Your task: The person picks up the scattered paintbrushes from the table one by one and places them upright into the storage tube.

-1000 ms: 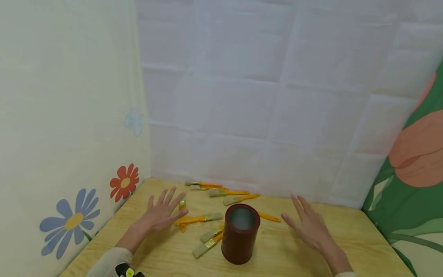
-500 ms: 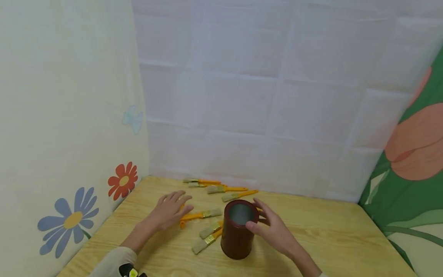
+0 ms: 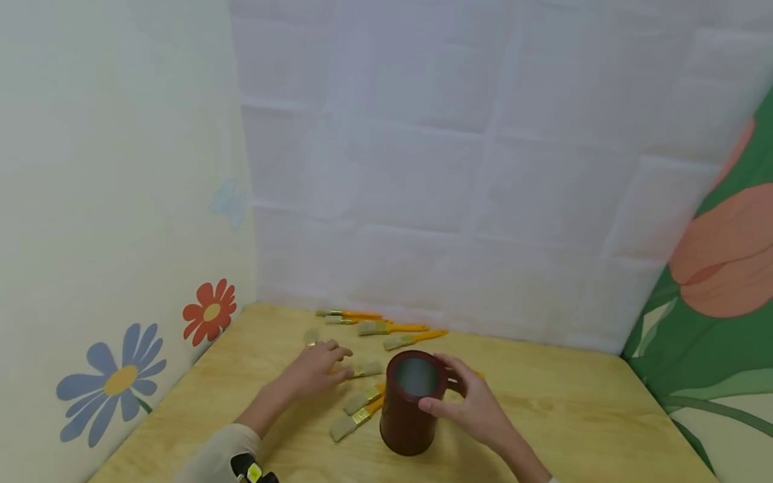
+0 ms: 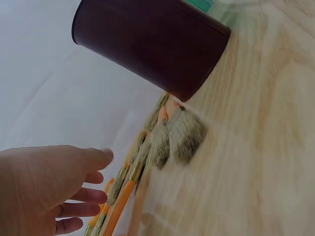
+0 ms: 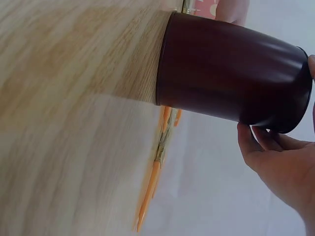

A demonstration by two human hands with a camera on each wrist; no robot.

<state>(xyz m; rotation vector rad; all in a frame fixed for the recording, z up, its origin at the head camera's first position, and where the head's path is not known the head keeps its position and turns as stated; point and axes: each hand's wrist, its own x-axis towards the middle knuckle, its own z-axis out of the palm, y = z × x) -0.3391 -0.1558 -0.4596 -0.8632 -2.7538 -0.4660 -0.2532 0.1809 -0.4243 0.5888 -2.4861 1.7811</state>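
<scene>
Nearest, a smooth, dark red-brown, round cup (image 3: 406,426) stands upright on the pale, grained wood table (image 3: 574,416), the right hand (image 3: 477,406) gripping it near the top between thumb and bent fingers. Beside and beyond lie coarse-bristled, orange-handled brushes (image 3: 350,424), the left hand (image 3: 314,372) above some of them, loosely bent and holding nothing, before a creased white sheet (image 3: 392,168); a second ago both hands were spread, well apart from the cup
</scene>
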